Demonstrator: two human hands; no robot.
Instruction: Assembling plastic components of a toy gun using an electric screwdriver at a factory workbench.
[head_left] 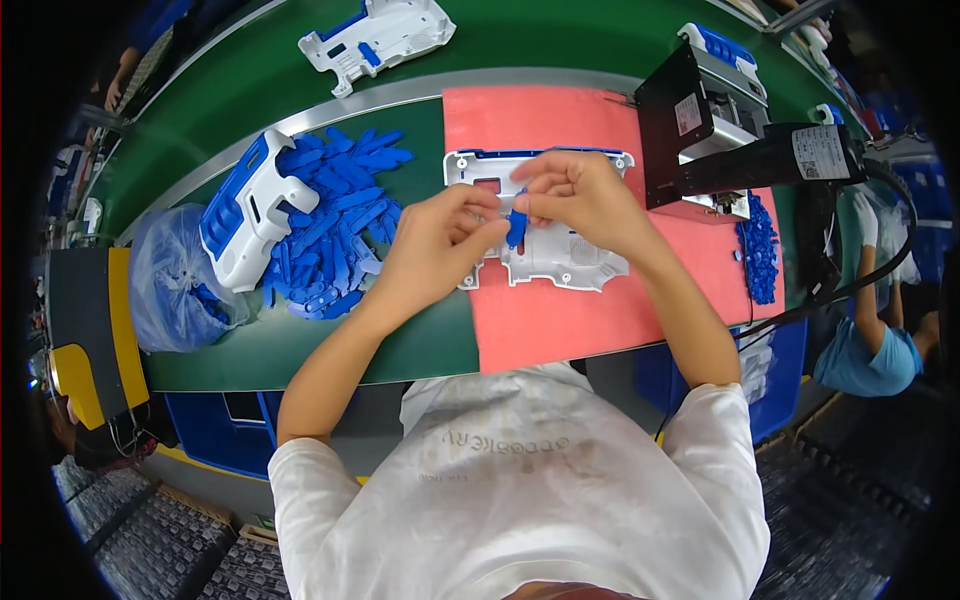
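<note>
A white plastic housing shell (pixel 560 262) with a blue edge lies inner side up on the pink mat in front of me. Over it, my right hand (pixel 590 198) pinches a small blue plastic strip (pixel 516 230) between thumb and index finger, its other fingers loosely bent. My left hand (pixel 435 240) is close beside it at the shell's left part, thumb and fingertips drawn together; whatever they hold, if anything, is hidden. To the left lies a heap of long blue plastic strips (pixel 345 205), with another white and blue shell (pixel 258 215) standing against it.
A clear plastic bag (pixel 175 280) sits at the table's left end. A black and metal machine (pixel 700 130) stands right of the pink mat (pixel 540 115), near a pile of small blue parts (pixel 760 250). Another shell (pixel 380 45) lies on the green surface beyond. At far right is a co-worker (pixel 870 350).
</note>
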